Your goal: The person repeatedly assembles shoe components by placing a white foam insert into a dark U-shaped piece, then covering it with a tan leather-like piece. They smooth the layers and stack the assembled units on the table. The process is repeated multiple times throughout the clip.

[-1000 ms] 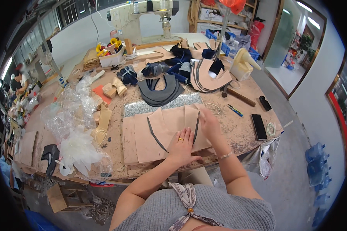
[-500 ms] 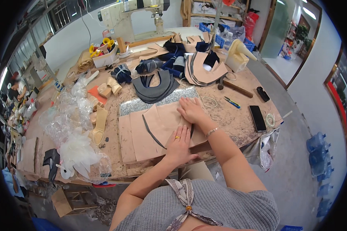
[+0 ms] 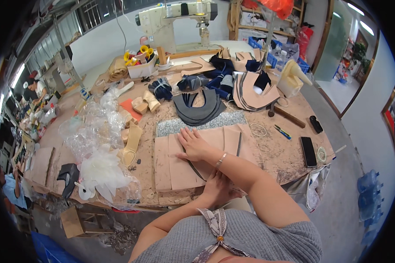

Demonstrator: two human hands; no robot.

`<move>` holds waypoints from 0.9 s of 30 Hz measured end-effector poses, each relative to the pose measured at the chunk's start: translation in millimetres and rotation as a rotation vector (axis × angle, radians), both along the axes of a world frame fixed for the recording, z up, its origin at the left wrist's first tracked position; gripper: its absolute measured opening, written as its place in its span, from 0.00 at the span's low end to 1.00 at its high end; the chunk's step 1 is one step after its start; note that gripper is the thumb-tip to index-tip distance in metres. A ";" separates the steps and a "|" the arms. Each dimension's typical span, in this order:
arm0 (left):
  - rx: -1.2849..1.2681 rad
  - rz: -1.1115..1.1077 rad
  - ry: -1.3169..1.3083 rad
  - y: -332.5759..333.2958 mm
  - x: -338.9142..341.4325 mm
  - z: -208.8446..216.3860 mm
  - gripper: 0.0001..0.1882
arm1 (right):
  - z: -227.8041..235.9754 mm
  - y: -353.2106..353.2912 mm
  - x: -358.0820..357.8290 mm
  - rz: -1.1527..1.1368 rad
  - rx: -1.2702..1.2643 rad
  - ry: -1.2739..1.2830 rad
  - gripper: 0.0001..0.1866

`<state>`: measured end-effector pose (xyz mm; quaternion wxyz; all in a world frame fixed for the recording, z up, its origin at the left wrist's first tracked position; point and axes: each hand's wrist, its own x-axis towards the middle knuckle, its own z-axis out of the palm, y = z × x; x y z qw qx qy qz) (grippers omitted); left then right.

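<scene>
My right hand [image 3: 191,145] lies flat, open with its fingers stretched, on a tan leather-like piece [image 3: 206,140] with dark curved edges. This piece rests on a larger tan sheet [image 3: 164,171] near the table's front edge. My left hand [image 3: 218,188] is at the front edge of the piece, partly under my right forearm. Its thumb stands apart, so it looks open, but most of its fingers are hidden. Beyond my right hand lies a speckled grey slab [image 3: 175,127], partly covered by the tan sheet.
Stacked dark grey curved pieces [image 3: 193,115] and tan curved pieces [image 3: 245,94] lie behind. At the right are a hammer [image 3: 289,116], a cutter knife [image 3: 283,132] and a phone [image 3: 308,152]. Clear plastic wrap [image 3: 92,122] spreads at the left. A sewing machine [image 3: 175,26] stands at the back.
My right hand has moved left across the tan piece. My left hand has drawn toward the front edge, under my right forearm. The whole view has shifted, with the table appearing farther right and lower.
</scene>
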<state>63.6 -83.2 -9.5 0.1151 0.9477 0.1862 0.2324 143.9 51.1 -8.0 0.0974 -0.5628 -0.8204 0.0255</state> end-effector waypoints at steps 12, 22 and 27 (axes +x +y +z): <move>0.148 0.170 -0.122 16.9 -61.0 -22.3 0.14 | 28.4 -71.1 28.6 0.214 -0.385 0.317 0.40; 0.316 0.269 -0.781 66.1 -38.4 65.9 0.11 | 78.7 -114.7 115.4 0.004 0.281 0.580 0.17; -0.504 0.439 -0.747 150.4 -24.8 12.1 0.10 | 175.2 -54.2 222.1 -0.366 0.779 0.582 0.12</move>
